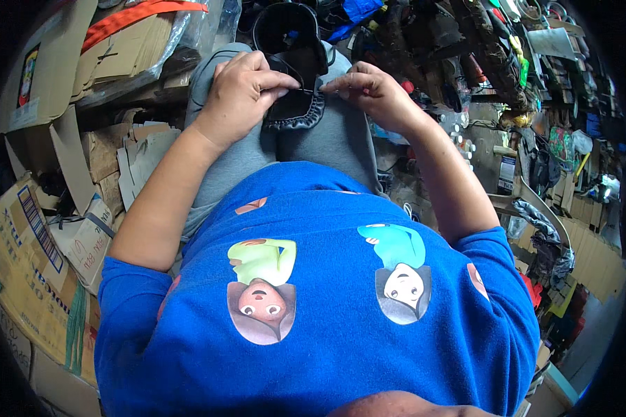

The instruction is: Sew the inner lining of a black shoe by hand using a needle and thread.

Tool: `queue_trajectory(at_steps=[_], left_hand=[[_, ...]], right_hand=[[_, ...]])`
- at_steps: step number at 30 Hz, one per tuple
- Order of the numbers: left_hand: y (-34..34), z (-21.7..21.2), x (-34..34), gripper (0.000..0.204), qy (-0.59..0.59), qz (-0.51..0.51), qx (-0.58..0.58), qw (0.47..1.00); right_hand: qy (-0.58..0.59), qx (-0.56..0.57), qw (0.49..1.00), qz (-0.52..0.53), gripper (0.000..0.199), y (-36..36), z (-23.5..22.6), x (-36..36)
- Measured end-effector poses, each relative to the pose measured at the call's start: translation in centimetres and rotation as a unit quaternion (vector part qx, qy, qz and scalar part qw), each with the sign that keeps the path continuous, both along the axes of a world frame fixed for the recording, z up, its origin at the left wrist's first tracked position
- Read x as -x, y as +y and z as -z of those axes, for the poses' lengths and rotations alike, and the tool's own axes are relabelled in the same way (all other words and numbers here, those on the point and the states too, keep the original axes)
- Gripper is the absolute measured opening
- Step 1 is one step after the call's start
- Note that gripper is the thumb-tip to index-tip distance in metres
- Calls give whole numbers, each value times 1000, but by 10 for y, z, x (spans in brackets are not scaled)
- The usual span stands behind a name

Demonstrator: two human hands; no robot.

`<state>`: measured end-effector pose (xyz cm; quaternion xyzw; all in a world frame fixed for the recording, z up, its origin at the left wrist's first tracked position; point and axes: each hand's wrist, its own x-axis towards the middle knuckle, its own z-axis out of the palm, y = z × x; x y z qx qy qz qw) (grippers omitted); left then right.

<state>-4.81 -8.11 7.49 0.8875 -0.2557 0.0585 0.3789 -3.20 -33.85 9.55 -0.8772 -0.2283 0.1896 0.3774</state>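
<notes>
A black, leather-like piece with a gathered, puckered edge [300, 124] lies over my lap between my knees. My left hand [240, 94] is closed in a pinch at its left side, thumb and forefinger on a thin dark strand [305, 90]. This strand runs across the piece toward the other hand. From the right, my right hand [374, 94] pinches at the upper right edge of the piece, its thumb and forefinger together. What exactly lies between those right fingertips is too small to make out. Both forearms are raised over my thighs.
Beyond my knees stands a black round container [285, 28] with a blue plastic bag [358, 15] beside it. Cardboard boxes [42, 271] crowd the left side. On the right are tools and clutter, with small white-capped bottles [462, 142] near my right forearm.
</notes>
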Motion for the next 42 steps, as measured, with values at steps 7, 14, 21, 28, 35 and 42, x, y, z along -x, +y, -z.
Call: queue_trajectory(at_steps=[7,14,21,28,35,42], left_hand=[[-2,5,-2,17,6,-8,-34,999],[-2,4,-3,19,25,-3,-37,999],[-2,4,-4,19,28,-2,-43,999],[-6,7,-4,17,6,2,-46,999],[-10,9,-16,10,63,24,-64,996],[-16,1,9,12,80,-3,-86,993]], right_hand=[[22,-16,999,-31,26,0,6,-14],[55,-25,998,-21,22,0,7,-15],[65,-34,997,-22,25,-1,5,-16],[70,-53,996,-33,24,-4,11,-17],[88,-69,993,-31,25,-5,16,-20],[-36,-25,998,-51,34,-4,15,-3]])
